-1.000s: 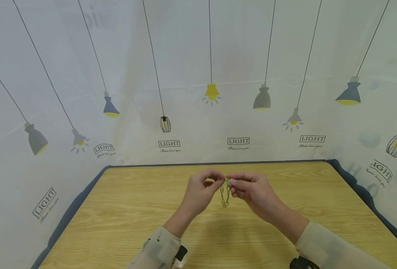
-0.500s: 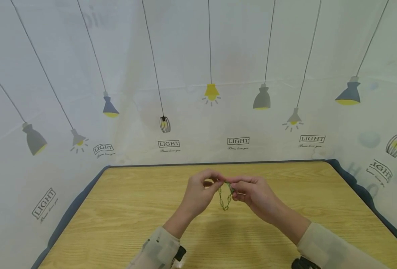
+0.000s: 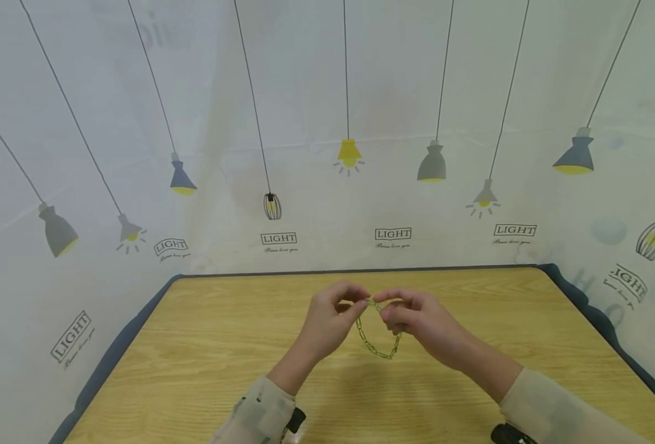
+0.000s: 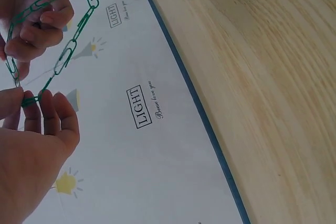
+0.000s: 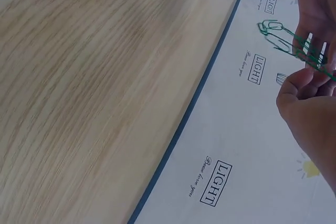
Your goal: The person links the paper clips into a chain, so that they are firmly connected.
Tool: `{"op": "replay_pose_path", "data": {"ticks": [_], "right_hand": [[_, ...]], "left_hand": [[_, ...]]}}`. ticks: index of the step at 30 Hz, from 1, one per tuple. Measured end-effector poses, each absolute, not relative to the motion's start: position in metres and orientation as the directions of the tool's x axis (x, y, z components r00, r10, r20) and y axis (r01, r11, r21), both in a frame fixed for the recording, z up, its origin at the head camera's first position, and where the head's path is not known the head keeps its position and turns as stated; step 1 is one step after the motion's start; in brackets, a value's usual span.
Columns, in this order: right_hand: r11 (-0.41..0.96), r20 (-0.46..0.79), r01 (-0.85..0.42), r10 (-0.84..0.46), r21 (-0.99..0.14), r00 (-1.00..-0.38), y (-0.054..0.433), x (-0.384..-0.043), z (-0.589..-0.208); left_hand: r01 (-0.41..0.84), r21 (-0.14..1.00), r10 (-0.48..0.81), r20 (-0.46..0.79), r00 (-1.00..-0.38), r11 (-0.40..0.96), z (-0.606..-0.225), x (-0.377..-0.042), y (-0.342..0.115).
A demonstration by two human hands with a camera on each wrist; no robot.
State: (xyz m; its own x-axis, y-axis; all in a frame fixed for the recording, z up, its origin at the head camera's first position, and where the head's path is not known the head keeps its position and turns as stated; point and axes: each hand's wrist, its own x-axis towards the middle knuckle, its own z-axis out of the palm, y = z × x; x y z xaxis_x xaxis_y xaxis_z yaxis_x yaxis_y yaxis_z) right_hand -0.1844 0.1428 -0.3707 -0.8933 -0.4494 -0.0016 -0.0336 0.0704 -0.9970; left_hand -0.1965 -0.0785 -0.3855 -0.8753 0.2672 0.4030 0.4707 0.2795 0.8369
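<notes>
A chain of linked green paper clips (image 3: 380, 354) hangs in a loop between my two hands, above the table. My left hand (image 3: 330, 320) pinches it between thumb and fingertips at the upper left of the loop. On the other side, my right hand (image 3: 430, 324) holds the chain with thumb and curled fingers, its index finger reaching toward the left fingertips. Separate links of the chain (image 4: 65, 56) are plain in the left wrist view. Towards the right wrist camera the chain (image 5: 283, 43) sags out beyond the fingers, which partly hide where it is gripped.
Below the hands lies a wood-grain table (image 3: 222, 351) with a dark blue edge. A pale backdrop (image 3: 305, 92) printed with hanging lamps and LIGHT labels surrounds it at the back and sides. Dark wrist cameras (image 3: 510, 433) sit on both sleeves.
The chain's narrow loop has widened and hangs lower. My right hand has shifted slightly right and its grip on the chain has changed; my left hand has stayed nearly in place.
</notes>
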Motion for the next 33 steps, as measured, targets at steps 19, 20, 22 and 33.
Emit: {"op": "replay_pose_path", "data": {"ticks": [19, 20, 22, 33], "right_hand": [[0.576, 0.339, -0.469, -0.324, -0.670, -0.883, 0.161, -0.183, -0.380], [0.592, 0.364, -0.492, -0.332, -0.638, -0.870, 0.161, -0.183, -0.381], [0.615, 0.407, -0.543, -0.362, -0.572, -0.838, 0.160, -0.183, -0.383], [0.644, 0.213, -0.510, -0.484, -0.570, -0.849, 0.158, -0.187, -0.393]], "left_hand": [[0.221, 0.947, 0.409, 0.112, -0.906, 0.231, -0.383, -0.197, -0.093], [0.228, 0.933, 0.416, 0.097, -0.904, 0.278, -0.384, -0.196, -0.093], [0.244, 0.891, 0.413, 0.071, -0.908, 0.383, -0.385, -0.196, -0.091], [0.204, 0.840, 0.431, -0.040, -0.901, 0.503, -0.393, -0.196, -0.082]]}}
